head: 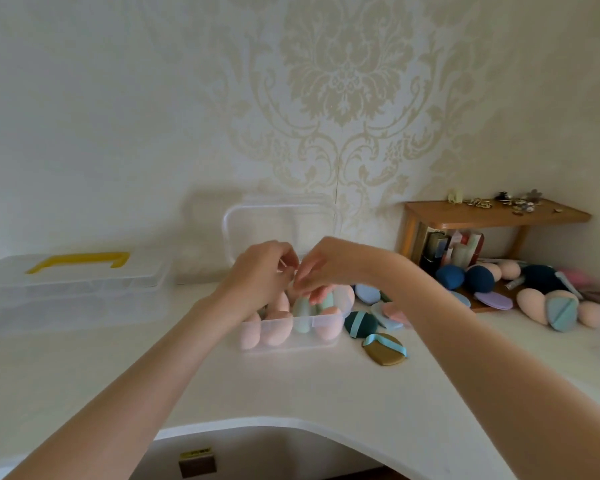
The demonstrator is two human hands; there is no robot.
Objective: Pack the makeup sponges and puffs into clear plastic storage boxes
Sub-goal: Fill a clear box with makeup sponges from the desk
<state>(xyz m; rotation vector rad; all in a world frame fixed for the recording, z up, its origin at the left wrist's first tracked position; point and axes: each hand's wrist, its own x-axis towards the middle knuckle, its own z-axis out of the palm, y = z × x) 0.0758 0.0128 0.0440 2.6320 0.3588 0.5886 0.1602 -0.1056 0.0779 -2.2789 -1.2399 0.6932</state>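
I see the clear storage box (288,336) at the middle of the white tabletop (291,386), its long axis running left to right across my view, its lid (278,223) hinged up at the far side against the wall. Inside, egg-shaped sponges stand on end, packed side by side: peach sponges (272,329) along the left and front, mint-green sponges (302,315) right of centre.

Both hands meet just above the box's far half. The left hand (257,275) has its fingers curled inward, tips drawn toward the thumb; the right hand (329,268) has its fingers bent down, tips close to the top of a mint-green sponge. I cannot tell whether either hand pinches anything, since the fingertips overlap and blur.

Just right of the box lie flat puffs: a dark green puff (361,323) with a pale ribbon and an olive-gold puff (385,348) nearer me. Farther right, more loose sponges and puffs (548,306) lie near a small wooden shelf (496,214). At far left sits a second clear box (73,289), closed, with a yellow handle (78,260).
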